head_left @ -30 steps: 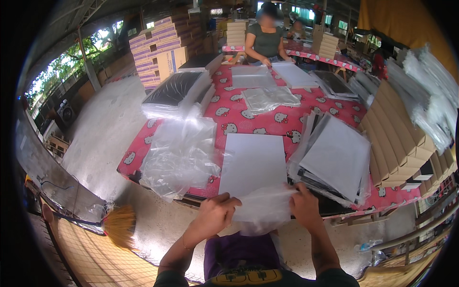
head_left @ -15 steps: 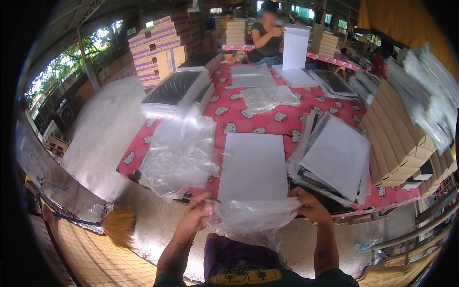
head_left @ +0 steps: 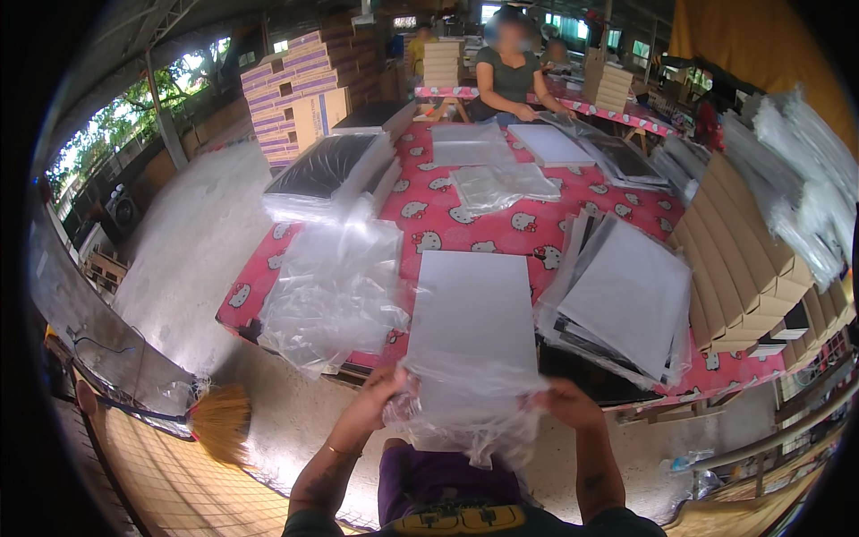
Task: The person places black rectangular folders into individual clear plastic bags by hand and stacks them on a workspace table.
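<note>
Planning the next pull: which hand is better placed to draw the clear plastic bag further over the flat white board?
Neither clearly: left hand and right hand grip opposite bag corners at the board's near end.

hands: 2 | broom: 1 | co-worker: 1, maybe more

The clear bag is thin, glossy plastic film, crinkled, over a flat matt white board – paper or card, smooth. The desk wears a printed red cloth; stacked boxes beside it look like matt brown cardboard
</note>
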`<move>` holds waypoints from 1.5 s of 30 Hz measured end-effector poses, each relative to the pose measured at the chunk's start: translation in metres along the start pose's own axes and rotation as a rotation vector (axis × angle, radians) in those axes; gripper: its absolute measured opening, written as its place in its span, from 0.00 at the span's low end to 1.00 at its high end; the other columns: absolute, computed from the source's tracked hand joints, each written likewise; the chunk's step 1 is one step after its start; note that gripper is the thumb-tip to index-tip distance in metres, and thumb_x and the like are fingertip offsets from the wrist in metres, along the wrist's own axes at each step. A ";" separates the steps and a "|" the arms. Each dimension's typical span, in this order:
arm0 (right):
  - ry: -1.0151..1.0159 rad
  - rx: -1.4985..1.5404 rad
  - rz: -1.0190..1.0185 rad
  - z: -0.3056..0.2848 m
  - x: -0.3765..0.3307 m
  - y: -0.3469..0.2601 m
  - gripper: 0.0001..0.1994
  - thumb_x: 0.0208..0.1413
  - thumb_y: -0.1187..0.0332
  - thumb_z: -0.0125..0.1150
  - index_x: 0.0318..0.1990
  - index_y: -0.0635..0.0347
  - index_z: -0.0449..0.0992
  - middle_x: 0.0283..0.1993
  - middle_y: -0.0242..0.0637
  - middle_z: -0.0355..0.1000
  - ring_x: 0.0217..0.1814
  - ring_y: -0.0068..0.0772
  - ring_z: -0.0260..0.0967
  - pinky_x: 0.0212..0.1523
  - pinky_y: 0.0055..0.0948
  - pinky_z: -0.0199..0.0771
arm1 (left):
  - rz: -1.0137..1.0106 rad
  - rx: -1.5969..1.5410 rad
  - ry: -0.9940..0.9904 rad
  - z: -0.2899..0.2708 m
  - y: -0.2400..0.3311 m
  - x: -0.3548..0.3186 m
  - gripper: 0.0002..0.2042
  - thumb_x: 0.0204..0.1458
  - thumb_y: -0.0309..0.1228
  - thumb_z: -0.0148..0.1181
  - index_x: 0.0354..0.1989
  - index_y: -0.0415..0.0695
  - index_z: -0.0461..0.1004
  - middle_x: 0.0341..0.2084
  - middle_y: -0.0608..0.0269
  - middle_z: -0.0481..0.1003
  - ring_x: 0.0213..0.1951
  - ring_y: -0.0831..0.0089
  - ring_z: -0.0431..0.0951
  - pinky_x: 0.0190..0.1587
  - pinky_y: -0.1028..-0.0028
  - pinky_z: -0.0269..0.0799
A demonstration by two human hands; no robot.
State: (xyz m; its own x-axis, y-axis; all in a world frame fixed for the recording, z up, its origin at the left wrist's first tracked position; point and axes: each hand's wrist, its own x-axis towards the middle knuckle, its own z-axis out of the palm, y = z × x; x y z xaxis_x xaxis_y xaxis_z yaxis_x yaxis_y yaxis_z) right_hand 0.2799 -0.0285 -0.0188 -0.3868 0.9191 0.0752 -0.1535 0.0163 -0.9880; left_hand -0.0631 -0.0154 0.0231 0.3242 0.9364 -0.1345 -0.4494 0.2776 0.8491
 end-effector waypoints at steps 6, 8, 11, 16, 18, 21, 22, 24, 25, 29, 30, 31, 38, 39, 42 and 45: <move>-0.013 0.704 -0.057 -0.020 -0.004 0.006 0.12 0.57 0.59 0.60 0.34 0.59 0.72 0.23 0.31 0.67 0.26 0.25 0.67 0.28 0.25 0.67 | 0.014 0.688 -0.577 0.000 -0.008 0.002 0.11 0.57 0.33 0.57 0.43 0.39 0.74 0.37 0.61 0.76 0.42 0.72 0.76 0.47 0.72 0.70; -0.099 0.211 0.101 -0.004 0.000 -0.006 0.13 0.55 0.60 0.62 0.38 0.62 0.73 0.23 0.29 0.66 0.27 0.20 0.63 0.27 0.23 0.64 | 0.235 0.496 -0.433 -0.020 -0.010 0.001 0.12 0.59 0.33 0.53 0.47 0.40 0.73 0.40 0.61 0.77 0.40 0.75 0.76 0.44 0.75 0.71; -0.408 -0.340 0.209 -0.017 -0.001 0.010 0.18 0.54 0.61 0.64 0.46 0.65 0.74 0.28 0.27 0.68 0.32 0.15 0.61 0.31 0.20 0.63 | 0.263 -0.242 -0.170 0.001 0.012 0.008 0.11 0.59 0.35 0.52 0.45 0.41 0.72 0.37 0.60 0.77 0.38 0.72 0.77 0.41 0.74 0.73; 0.104 0.512 -0.091 0.000 -0.015 0.006 0.15 0.53 0.59 0.63 0.41 0.61 0.76 0.37 0.33 0.73 0.39 0.25 0.71 0.41 0.29 0.73 | -0.180 0.050 -0.214 -0.030 -0.013 0.002 0.11 0.56 0.35 0.58 0.41 0.41 0.74 0.31 0.66 0.75 0.33 0.76 0.74 0.37 0.74 0.70; 0.237 0.717 -0.195 -0.009 -0.008 0.015 0.15 0.51 0.61 0.63 0.38 0.64 0.75 0.39 0.40 0.74 0.42 0.37 0.74 0.44 0.40 0.76 | -0.081 0.497 -0.404 -0.020 -0.032 0.006 0.11 0.57 0.31 0.56 0.44 0.39 0.73 0.35 0.65 0.76 0.36 0.77 0.74 0.42 0.74 0.70; -0.045 0.639 -0.169 -0.021 -0.011 0.019 0.14 0.51 0.62 0.64 0.39 0.64 0.75 0.40 0.38 0.74 0.44 0.33 0.72 0.46 0.37 0.73 | -0.015 0.605 -0.414 -0.025 -0.041 0.008 0.12 0.58 0.28 0.54 0.48 0.39 0.73 0.40 0.66 0.76 0.44 0.77 0.74 0.49 0.74 0.69; -0.168 0.568 -0.152 -0.023 -0.013 0.018 0.15 0.51 0.60 0.65 0.39 0.62 0.75 0.41 0.36 0.74 0.46 0.29 0.71 0.48 0.34 0.72 | 0.014 0.498 -0.319 -0.031 -0.036 0.010 0.12 0.58 0.29 0.54 0.49 0.39 0.73 0.41 0.65 0.76 0.44 0.76 0.74 0.49 0.72 0.69; -0.310 0.093 -0.033 -0.020 -0.010 0.000 0.15 0.51 0.63 0.65 0.42 0.64 0.75 0.41 0.35 0.74 0.46 0.25 0.68 0.50 0.30 0.68 | 0.203 0.023 -0.140 -0.026 -0.025 0.011 0.11 0.58 0.32 0.54 0.46 0.42 0.73 0.40 0.63 0.76 0.41 0.72 0.76 0.45 0.69 0.73; -0.375 -0.145 0.024 -0.013 -0.007 -0.012 0.16 0.51 0.64 0.65 0.43 0.66 0.74 0.41 0.34 0.74 0.47 0.23 0.67 0.50 0.27 0.67 | 0.204 -0.022 -0.111 -0.022 -0.015 0.009 0.10 0.58 0.32 0.53 0.44 0.42 0.73 0.37 0.63 0.76 0.39 0.73 0.76 0.42 0.70 0.74; -0.274 -0.133 0.241 0.015 -0.001 -0.012 0.16 0.53 0.67 0.64 0.48 0.63 0.75 0.44 0.31 0.73 0.49 0.20 0.65 0.53 0.23 0.63 | 0.132 -0.091 0.017 -0.013 0.001 0.000 0.09 0.57 0.35 0.54 0.39 0.42 0.73 0.30 0.65 0.76 0.30 0.76 0.76 0.33 0.74 0.75; -0.255 -0.079 0.259 0.014 -0.002 -0.011 0.17 0.53 0.67 0.64 0.49 0.63 0.75 0.45 0.31 0.73 0.49 0.20 0.65 0.53 0.24 0.63 | 0.099 -0.097 0.001 -0.017 0.000 0.000 0.09 0.56 0.34 0.55 0.39 0.42 0.73 0.30 0.65 0.76 0.29 0.76 0.76 0.32 0.74 0.75; -0.237 -0.025 0.277 0.012 -0.003 -0.008 0.17 0.53 0.67 0.64 0.50 0.63 0.74 0.45 0.32 0.74 0.49 0.20 0.65 0.53 0.24 0.63 | 0.066 -0.104 -0.015 -0.020 -0.001 0.000 0.09 0.56 0.34 0.56 0.39 0.42 0.73 0.30 0.64 0.76 0.28 0.76 0.76 0.30 0.73 0.75; -0.503 -0.096 0.099 -0.017 -0.014 0.030 0.19 0.52 0.69 0.64 0.51 0.70 0.73 0.45 0.37 0.74 0.48 0.23 0.67 0.52 0.26 0.64 | 0.073 -0.125 0.147 -0.027 0.007 -0.005 0.13 0.48 0.28 0.57 0.43 0.39 0.73 0.31 0.62 0.76 0.30 0.74 0.78 0.29 0.74 0.76; -0.478 0.123 0.068 -0.019 -0.014 0.029 0.20 0.51 0.70 0.64 0.51 0.69 0.73 0.45 0.37 0.74 0.47 0.23 0.67 0.51 0.27 0.65 | 0.058 -0.102 0.098 -0.024 0.010 -0.006 0.14 0.47 0.27 0.58 0.44 0.39 0.72 0.31 0.61 0.76 0.31 0.73 0.78 0.31 0.74 0.76; -0.227 0.551 0.119 -0.018 -0.023 0.011 0.19 0.49 0.75 0.63 0.50 0.65 0.72 0.40 0.35 0.73 0.42 0.24 0.68 0.48 0.27 0.67 | -0.003 -0.041 -0.026 -0.029 0.001 -0.002 0.21 0.42 0.30 0.58 0.48 0.35 0.70 0.35 0.57 0.76 0.38 0.68 0.77 0.41 0.70 0.75; -0.032 0.197 0.144 -0.021 -0.032 0.026 0.16 0.49 0.78 0.59 0.48 0.65 0.70 0.34 0.35 0.71 0.37 0.22 0.68 0.40 0.25 0.70 | -0.011 -0.038 -0.007 -0.037 -0.025 -0.007 0.17 0.41 0.24 0.54 0.43 0.38 0.71 0.32 0.61 0.75 0.35 0.73 0.75 0.39 0.73 0.72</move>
State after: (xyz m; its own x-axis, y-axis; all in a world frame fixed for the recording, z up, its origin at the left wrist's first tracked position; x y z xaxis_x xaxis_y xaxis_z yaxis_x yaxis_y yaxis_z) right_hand 0.3070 -0.0495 -0.0498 -0.4457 0.8934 -0.0568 -0.2682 -0.1938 -0.9437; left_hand -0.0848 -0.0209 -0.0164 0.3355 0.9315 -0.1403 -0.4771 0.2964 0.8273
